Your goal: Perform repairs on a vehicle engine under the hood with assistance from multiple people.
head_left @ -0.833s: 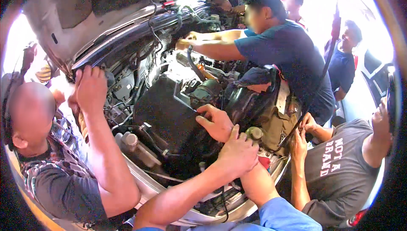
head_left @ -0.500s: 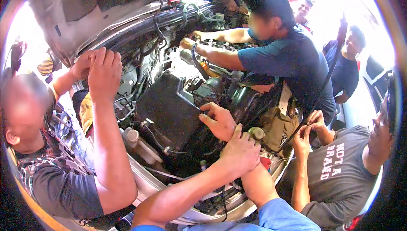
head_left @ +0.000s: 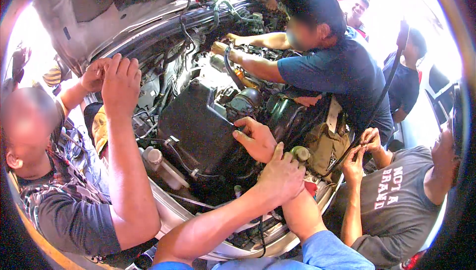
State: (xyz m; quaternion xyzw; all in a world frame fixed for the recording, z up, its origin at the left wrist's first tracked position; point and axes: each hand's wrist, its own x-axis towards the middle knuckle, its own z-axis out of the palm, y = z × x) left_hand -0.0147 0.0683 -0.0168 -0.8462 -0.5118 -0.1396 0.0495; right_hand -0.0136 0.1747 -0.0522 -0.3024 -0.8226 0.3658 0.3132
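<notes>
My left hand (head_left: 281,177) is closed round my right forearm just below the wrist, so the two arms cross near the front of the car's engine bay. My right hand (head_left: 254,139) rests by the right edge of a large black plastic box (head_left: 188,121), its thumb and loosely bent fingers apart, with nothing visibly held. Just right of my wrists sits a green-capped reservoir (head_left: 300,154). A black rounded intake part (head_left: 245,102) lies beyond my right hand.
A co-worker (head_left: 337,76) leans in with both arms among engine parts. Another (head_left: 74,210) raises both hands to the hood's left side; a third (head_left: 396,190) fingers a thin black strut at right. Onlookers (head_left: 404,81) stand behind. A white-capped tank (head_left: 154,156) is at front left.
The left co-worker's hands have moved up and rightward along the hood edge. The right co-worker's hands rose slightly. My hands stay nearly still.
</notes>
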